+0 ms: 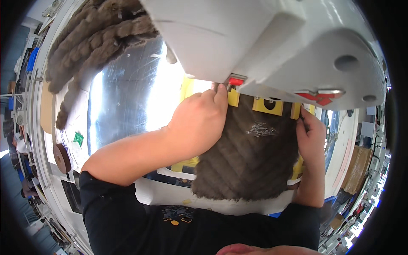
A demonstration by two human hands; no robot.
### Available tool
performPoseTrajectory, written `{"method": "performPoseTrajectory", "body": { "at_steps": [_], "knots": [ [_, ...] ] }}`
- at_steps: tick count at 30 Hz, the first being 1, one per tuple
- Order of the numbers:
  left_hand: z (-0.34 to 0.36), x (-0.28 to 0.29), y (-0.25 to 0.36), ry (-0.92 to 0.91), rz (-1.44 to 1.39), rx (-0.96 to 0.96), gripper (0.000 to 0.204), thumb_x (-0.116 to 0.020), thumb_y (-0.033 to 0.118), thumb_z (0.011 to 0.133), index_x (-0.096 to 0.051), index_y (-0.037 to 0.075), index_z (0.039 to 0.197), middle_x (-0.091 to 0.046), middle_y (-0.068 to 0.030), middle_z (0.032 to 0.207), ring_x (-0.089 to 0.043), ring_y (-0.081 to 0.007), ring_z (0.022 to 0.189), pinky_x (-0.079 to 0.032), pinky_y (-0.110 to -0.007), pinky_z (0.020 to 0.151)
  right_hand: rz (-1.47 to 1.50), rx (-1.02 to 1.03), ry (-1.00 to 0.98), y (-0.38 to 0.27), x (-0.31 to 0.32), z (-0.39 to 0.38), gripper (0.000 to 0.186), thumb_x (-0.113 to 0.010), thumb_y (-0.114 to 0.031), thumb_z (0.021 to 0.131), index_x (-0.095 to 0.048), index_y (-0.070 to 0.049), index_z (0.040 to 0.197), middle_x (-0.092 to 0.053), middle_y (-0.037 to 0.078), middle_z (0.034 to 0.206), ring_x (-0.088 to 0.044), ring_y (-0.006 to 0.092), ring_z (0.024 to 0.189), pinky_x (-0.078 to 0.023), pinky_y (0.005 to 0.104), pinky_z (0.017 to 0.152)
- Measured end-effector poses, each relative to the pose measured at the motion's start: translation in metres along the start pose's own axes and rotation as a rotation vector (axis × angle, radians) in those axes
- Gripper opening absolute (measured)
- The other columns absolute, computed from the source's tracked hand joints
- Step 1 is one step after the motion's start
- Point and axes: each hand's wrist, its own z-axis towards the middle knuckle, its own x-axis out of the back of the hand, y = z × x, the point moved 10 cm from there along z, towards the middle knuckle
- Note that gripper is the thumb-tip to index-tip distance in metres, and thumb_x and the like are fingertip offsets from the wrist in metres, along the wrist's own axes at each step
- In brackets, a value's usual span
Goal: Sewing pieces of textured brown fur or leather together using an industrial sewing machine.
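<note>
At the obstructing machine head [272,46], our left hand [199,123] and right hand [312,132] curl, grip unclear; fur strips [100,44] lie left of it.

L forearm [127,157] bare, running from approx. 8 o'clock twd 2, elbow bent. L hand [199,121] nr ctr of view, back of hand up, fingers [222,95] curled, pointing approx. 1 o'clock; tips partly hidden. R forearm [310,187] at approx. 4 o'clock, near vert., pointing twd 12. R hand [313,134] at 3 o'clock, thumb [302,129] twd 11-12; other digits partly hidden. Hands well apart.
</note>
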Motion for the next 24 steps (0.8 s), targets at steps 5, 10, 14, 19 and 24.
{"method": "performPoseTrajectory", "body": {
  "at_steps": [5,10,14,19,24],
  "knots": [
    [0.005,-0.003,0.008,-0.040,0.031,-0.060,0.018,-0.059,-0.001,0.085,-0.059,-0.006,0.102,-0.064,-0.0221,0.086,-0.066,-0.0414,0.078,-0.056,-0.047,0.072,0.009,-0.068,-0.038,0.003,0.004,-0.001,0.034,-0.063,0.000,0.092,-0.070,0.005,0.125,-0.069,0.022,0.081,-0.066,0.0319,0.067,-0.052,0.0375,0.067],
    [0.005,-0.006,0.006,-0.042,0.012,-0.032,0.020,-0.059,0.000,0.089,-0.060,-0.007,0.107,-0.065,-0.0235,0.086,-0.067,-0.0427,0.080,-0.056,-0.048,0.074,0.023,-0.081,-0.002,0.007,0.006,-0.002,0.035,-0.063,-0.003,0.091,-0.070,0.002,0.125,-0.069,0.025,0.085,-0.068,0.0377,0.073,-0.053,0.0402,0.069],
    [0.005,-0.005,0.000,-0.087,0.024,0.040,0.026,-0.059,0.003,0.094,-0.061,-0.010,0.116,-0.068,-0.0260,0.088,-0.068,-0.0439,0.083,-0.056,-0.050,0.077,0.009,-0.071,-0.026,-0.007,0.008,0.002,0.034,-0.064,-0.006,0.090,-0.071,0.003,0.122,-0.069,0.028,0.090,-0.069,0.0438,0.082,-0.054,0.0438,0.073],
    [0.007,-0.005,0.008,-0.074,0.055,0.010,0.029,-0.058,0.004,0.096,-0.061,-0.011,0.121,-0.068,-0.0269,0.090,-0.068,-0.0445,0.084,-0.056,-0.050,0.078,0.074,-0.029,-0.022,0.000,0.010,-0.003,0.036,-0.062,-0.006,0.090,-0.070,0.002,0.124,-0.070,0.029,0.091,-0.069,0.0439,0.085,-0.054,0.0442,0.078],
    [0.008,-0.010,-0.001,-0.079,0.103,0.038,0.032,-0.057,0.004,0.098,-0.061,-0.010,0.126,-0.068,-0.0255,0.092,-0.067,-0.0440,0.083,-0.056,-0.051,0.077,0.086,-0.081,-0.073,-0.002,0.006,0.003,0.037,-0.061,-0.008,0.090,-0.069,0.003,0.125,-0.070,0.030,0.094,-0.069,0.0460,0.090,-0.054,0.0465,0.081]
  ]
}}
